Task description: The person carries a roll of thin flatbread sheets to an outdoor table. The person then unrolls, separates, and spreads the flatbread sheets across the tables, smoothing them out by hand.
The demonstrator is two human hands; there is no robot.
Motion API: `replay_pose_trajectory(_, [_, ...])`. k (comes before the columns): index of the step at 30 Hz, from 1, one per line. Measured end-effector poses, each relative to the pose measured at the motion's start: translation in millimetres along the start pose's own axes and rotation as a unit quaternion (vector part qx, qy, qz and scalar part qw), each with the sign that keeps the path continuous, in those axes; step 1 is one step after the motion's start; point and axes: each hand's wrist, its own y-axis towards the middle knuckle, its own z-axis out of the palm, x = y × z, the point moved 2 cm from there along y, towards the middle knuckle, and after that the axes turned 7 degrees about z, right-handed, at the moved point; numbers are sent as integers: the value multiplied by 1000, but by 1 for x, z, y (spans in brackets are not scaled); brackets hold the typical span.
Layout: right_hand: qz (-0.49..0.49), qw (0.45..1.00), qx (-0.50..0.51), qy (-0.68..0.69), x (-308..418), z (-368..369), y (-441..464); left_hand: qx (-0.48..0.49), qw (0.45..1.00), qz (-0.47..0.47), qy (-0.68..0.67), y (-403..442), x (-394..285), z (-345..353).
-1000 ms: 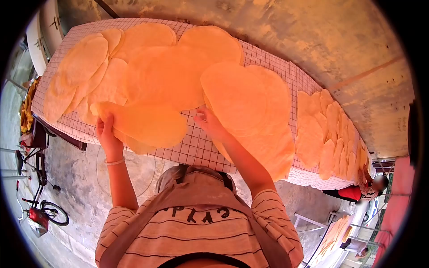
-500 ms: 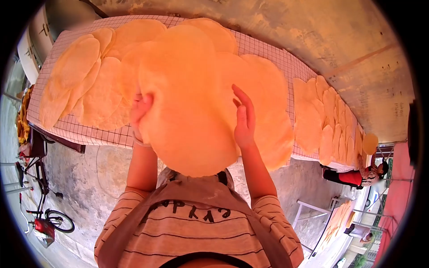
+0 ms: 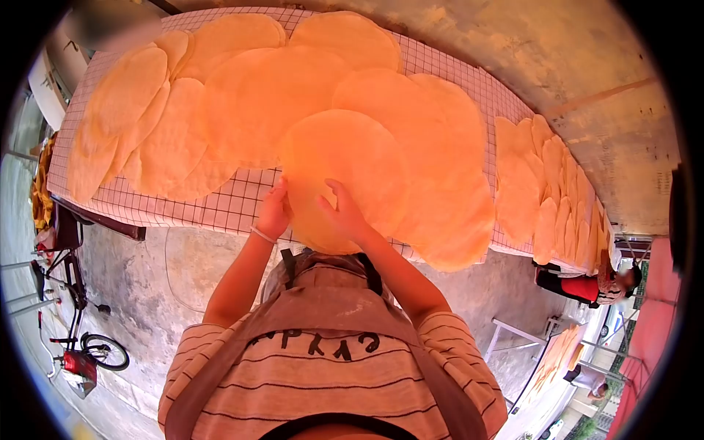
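A thin, round, pale-orange sheet (image 3: pixel 367 161) lies flat at the near table edge, partly over other sheets like it. My left hand (image 3: pixel 274 211) is at its left rim, fingers closed together against the edge; the thumb side is partly hidden. Over the lower middle of the same sheet is my right hand (image 3: pixel 345 211), with its fingers apart and touching or just above the surface. Behind them, larger overlapping round sheets (image 3: pixel 257 95) spread over the checked cloth (image 3: pixel 246 199). More sheets (image 3: pixel 440 176) lie to the right.
Rows of similar sheets (image 3: pixel 546 191) cover the table's right end, where another person (image 3: pixel 598 286) stands. A wall (image 3: pixel 579 66) runs behind the table. A bicycle (image 3: pixel 103 352) is at the lower left, and a second rack of sheets (image 3: pixel 550 367) stands at the lower right.
The large sheet that was raised between my hands is down on the table. My hands have come closer together and lower, at a smaller-looking round sheet near the edge.
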Motion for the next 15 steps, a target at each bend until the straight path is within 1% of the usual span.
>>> replay_pose_trajectory(2, [-33,999,-35,6,7,14,3,6,996,-19,-93,-4,-4,35])
replay_pose_trajectory(5, [10,995,-89,52,55,0,0,43,995,-40,-86,-4,-5,58])
replay_pose_trajectory(6, [71,988,-65,125,35,-6,6,53,997,-29,-55,3,-5,54])
replay_pose_trajectory(8, [194,944,-17,268,-20,-38,12,73,997,-11,5,16,-9,37])
replay_pose_trajectory(9, [207,918,-45,336,-24,-67,4,51,998,1,30,19,-18,29])
replay_pose_trajectory(11, [210,857,-141,448,-42,-141,-16,9,996,29,81,24,-43,8])
replay_pose_trajectory(13, [184,832,-258,455,-31,-220,-52,-75,995,39,58,32,-54,-34])
replay_pose_trajectory(14, [105,825,-222,509,-28,-257,-69,-109,993,30,19,31,-58,-50])
replay_pose_trajectory(15, [118,828,-352,420,10,-275,-85,-142,989,19,-19,31,-62,-65])
